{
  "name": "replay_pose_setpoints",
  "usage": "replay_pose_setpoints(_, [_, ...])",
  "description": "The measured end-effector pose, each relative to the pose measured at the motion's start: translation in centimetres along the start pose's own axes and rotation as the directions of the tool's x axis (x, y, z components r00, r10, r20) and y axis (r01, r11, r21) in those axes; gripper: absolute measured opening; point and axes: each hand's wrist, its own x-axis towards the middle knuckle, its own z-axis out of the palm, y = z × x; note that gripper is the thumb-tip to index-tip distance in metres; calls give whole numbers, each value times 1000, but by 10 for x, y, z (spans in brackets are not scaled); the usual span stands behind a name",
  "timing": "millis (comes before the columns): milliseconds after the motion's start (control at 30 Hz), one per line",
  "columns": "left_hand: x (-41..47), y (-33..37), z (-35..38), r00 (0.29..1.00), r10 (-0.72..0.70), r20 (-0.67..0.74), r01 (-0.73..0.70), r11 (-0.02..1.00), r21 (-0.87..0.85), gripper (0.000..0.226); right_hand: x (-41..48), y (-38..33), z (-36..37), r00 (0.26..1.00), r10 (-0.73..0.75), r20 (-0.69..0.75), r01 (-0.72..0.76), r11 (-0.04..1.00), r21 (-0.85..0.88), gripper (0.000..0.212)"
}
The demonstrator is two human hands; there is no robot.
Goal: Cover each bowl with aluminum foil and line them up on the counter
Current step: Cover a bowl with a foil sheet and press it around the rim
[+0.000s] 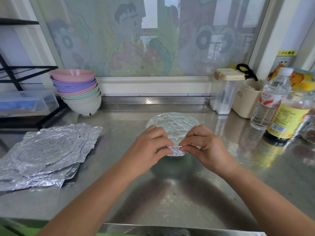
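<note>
Yellow wall sticker [287, 52] reading 小心觸電, red-labelled water bottle [269, 99] and yellow-labelled sauce bottle [288, 120] print too blurred to read

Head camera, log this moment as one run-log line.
hands: left, right crimping foil on bowl | stack of bowls uncovered | foil sheets spare

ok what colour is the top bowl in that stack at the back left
Pink; the top bowl of the stack shows best in the head view.
</note>
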Motion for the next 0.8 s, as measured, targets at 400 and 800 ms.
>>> replay_pose_setpoints(400, [5, -3, -3, 999, -19, 41, 21, 998, -54, 22, 6, -8, 8, 998, -53, -29, 52, 998, -40, 21])
replay_pose_setpoints(800, [2, -13, -23, 995, -69, 73, 77, 991, -113, 13, 5, -1, -6, 999, -24, 46, 25, 999, -21, 23])
